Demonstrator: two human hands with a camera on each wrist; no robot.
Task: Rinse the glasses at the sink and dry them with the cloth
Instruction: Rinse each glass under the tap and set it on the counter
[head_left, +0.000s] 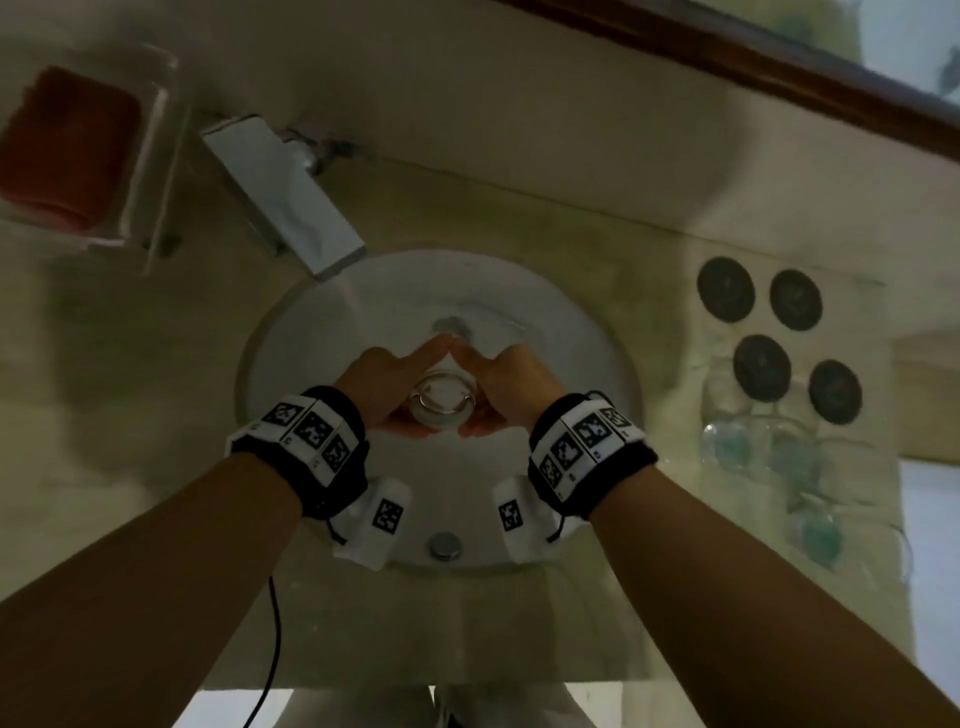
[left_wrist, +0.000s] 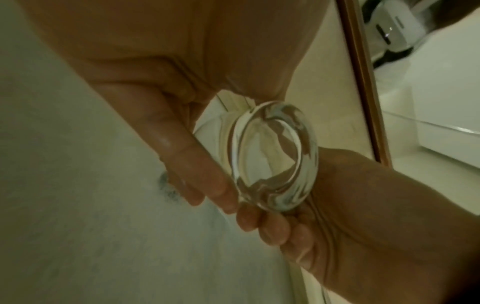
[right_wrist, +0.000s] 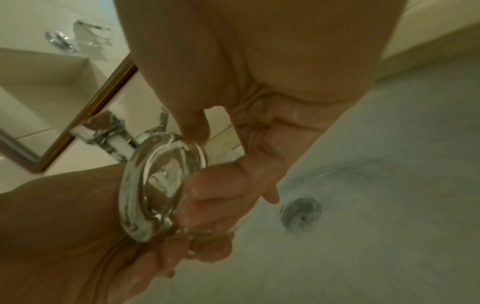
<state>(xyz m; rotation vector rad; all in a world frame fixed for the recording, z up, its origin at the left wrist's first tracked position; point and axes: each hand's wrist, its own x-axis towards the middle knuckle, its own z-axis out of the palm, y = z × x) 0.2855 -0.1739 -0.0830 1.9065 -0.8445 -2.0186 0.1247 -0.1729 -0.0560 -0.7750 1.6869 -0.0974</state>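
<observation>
- The glass (head_left: 440, 404) is cupped between the left hand (head_left: 387, 387) and right hand (head_left: 503, 387), fingers curled round its sides; its thick base faces the wrists, and its axis probably runs away from the person.
- It hangs over the sink (head_left: 587, 338) basin, short of the drain (head_left: 451, 327).
- The faucet (head_left: 291, 192) stands beyond, to the left.
- The red cloth (head_left: 67, 150) lies far left, nearer the left hand.

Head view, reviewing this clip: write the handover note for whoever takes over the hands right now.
Left hand and right hand: both grip the clear round drinking glass over the white round sink basin, index fingertips meeting.
Water runs from the flat chrome tap.
More clear glasses wait on the counter at right; folded red cloth in a tray, far left.
Done: rinsing under way.
Left: drying, remaining glasses.
</observation>
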